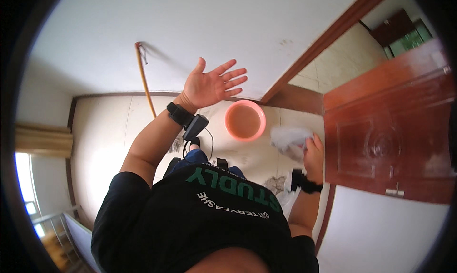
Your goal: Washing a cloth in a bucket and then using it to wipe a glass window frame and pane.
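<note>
My left hand (210,84) is raised in front of the white wall, palm showing and fingers spread, with nothing in it. My right hand (314,153), lower and near the door, grips a crumpled whitish bag or cloth (291,139); blur hides which it is. Between the hands, a pink plastic basin (263,121) of murky brown water (244,121) stands on the floor. Below my right hand, partly behind my wrist and shirt, lies a translucent plastic bag (285,198) beside a greyish clump (275,184).
A mop's wooden handle (142,73) leans on the wall; grey strands (176,144) show behind my left forearm. A reddish-brown wooden door (385,148) stands ajar at right beside a doorway. A metal frame (64,223) and curtain (43,141) are at left. Pale tiles (107,130) cover the floor.
</note>
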Available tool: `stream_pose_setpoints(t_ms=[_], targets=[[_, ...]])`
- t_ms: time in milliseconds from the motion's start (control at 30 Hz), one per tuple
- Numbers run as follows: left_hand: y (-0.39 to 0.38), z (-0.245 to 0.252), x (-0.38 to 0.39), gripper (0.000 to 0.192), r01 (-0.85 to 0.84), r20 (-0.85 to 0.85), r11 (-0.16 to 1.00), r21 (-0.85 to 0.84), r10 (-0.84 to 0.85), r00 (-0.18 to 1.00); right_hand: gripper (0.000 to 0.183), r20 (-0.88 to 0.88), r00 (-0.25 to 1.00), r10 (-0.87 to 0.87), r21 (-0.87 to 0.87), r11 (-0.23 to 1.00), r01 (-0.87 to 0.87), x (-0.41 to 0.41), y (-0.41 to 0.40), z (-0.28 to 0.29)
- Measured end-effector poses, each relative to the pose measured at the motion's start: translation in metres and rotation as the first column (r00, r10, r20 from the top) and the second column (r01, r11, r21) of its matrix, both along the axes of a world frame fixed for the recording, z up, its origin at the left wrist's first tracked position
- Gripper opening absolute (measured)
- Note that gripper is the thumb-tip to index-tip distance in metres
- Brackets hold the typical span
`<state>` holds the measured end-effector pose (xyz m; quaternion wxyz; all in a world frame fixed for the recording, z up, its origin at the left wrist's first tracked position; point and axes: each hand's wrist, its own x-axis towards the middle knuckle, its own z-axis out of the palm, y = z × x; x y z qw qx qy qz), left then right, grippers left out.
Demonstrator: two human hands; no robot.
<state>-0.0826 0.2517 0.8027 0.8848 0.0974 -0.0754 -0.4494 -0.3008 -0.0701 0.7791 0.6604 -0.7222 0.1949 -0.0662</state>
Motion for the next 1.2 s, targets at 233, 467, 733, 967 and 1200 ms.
stream_pose_setpoints(t_ms=[233, 467, 733, 967, 1200], targets=[[0.02, 0.011, -0.033, 0.084, -0.093, 0.026, 0.992, -0.089, 0.096, 0.995, 0.03, 0.146, 0.988, -0.05, 0.442, 0.897, -0.019, -0.006, -0.017, -0.049], [0.054, 0.006, -0.052, 0.084, -0.28, -0.052, 0.955, -0.093, 0.276, 0.96, 0.037, 0.255, 0.964, 0.074, 0.594, 0.775, -0.217, -0.005, 0.01, -0.051], [0.104, -0.067, -0.077, 0.063, -0.298, -0.401, 0.854, 0.426, 0.473, 0.785, 0.02, 0.389, 0.782, 0.488, 0.086, 0.825, -0.558, 0.031, 0.134, 0.035], [0.144, -0.082, -0.114, 0.049, -0.141, -0.488, 0.789, 0.598, 0.498, 0.717, 0.038, 0.549, 0.339, 0.764, 0.294, 0.203, -0.934, 0.065, 0.297, 0.053], [0.244, -0.165, -0.223, 0.045, -0.624, -0.043, 0.743, 0.243, 0.651, 0.758, 0.052, 0.362, 0.036, 0.931, -0.694, 0.295, -0.657, 0.027, 0.458, -0.026]])
